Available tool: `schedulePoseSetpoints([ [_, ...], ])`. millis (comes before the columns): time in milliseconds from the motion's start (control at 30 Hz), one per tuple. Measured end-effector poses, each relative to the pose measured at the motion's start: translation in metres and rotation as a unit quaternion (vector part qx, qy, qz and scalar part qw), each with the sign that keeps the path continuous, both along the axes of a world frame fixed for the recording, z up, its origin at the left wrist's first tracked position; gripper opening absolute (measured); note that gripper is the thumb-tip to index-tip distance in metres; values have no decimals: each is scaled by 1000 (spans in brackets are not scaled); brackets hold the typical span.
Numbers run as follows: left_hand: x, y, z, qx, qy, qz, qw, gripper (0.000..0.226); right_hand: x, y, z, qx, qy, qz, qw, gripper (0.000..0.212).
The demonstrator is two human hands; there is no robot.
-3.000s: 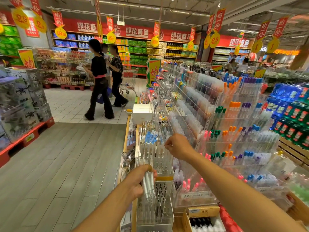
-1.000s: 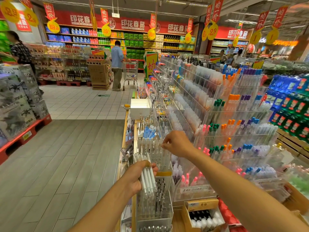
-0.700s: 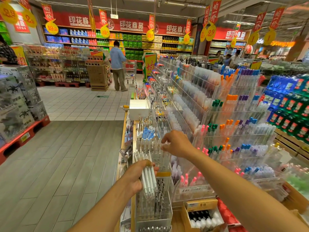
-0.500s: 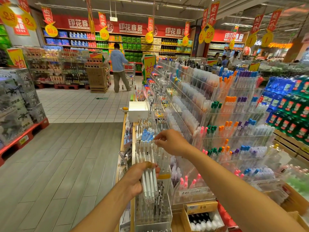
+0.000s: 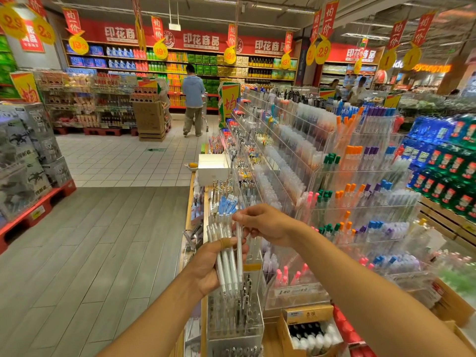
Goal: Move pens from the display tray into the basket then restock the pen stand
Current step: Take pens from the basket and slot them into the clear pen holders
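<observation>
Two bare arms reach forward over a long stationery display (image 5: pixel 304 161) in a supermarket, its tiered clear acrylic compartments running away along the right side and packed with pens and markers capped in orange, green, purple, blue and pink. Grey plank flooring (image 5: pixel 103 253) fills the left, giving way to pale tiles farther back, where a shopper in a light blue top (image 5: pixel 193 99) stands facing red-fronted shelves of goods under hanging red and yellow price signs. Boxed goods on a red pallet (image 5: pixel 23 161) line the left edge. At the near end of the display stands a clear pen stand (image 5: pixel 234 320) with dark-tipped pens upright in its holes, and just right of it sits an open cardboard box (image 5: pixel 309 331) of white-capped items. A white open box (image 5: pixel 212 167) rests farther along the display's left edge. Above the pen stand, the left hand (image 5: pixel 208 269) is curled around a bundle of white pens (image 5: pixel 226 256) held nearly upright, with a tan bandage on the thumb across them. The right hand (image 5: pixel 268 225) pinches the top of a single white pen (image 5: pixel 239 251) between thumb and fingertips, holding it upright right beside the bundle.
</observation>
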State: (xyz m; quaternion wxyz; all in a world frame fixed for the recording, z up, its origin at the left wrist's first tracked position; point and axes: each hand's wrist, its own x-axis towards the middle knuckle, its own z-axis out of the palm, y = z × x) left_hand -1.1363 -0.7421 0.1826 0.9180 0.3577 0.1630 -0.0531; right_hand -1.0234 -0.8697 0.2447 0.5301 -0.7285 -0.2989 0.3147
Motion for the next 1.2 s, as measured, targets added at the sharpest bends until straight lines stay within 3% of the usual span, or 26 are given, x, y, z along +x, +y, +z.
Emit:
schedulePoseSetpoints([
  [100, 1, -1, 0, -10, 23, 19, 1000, 13, 2, -5, 5, 55, -2, -46, 997, 14],
  [200, 3, 2, -9, -8, 81, 55, 995, 16, 6, -9, 11, 79, -93, -125, 985, 21],
  [400, 5, 8, -28, 38, 144, 79, 986, 12, 11, -21, 8, -46, -295, -150, 942, 23],
  [567, 5, 6, -27, 35, 142, 74, 986, 13, 8, -19, -8, -129, -370, -107, 914, 22],
  [800, 2, 6, -25, 29, 130, 56, 990, 18, 10, -16, -21, -152, -450, -88, 876, 23],
  [1200, -4, 5, -20, 36, 97, 39, 994, 15, 12, -13, -28, -214, -475, -64, 851, 27],
])
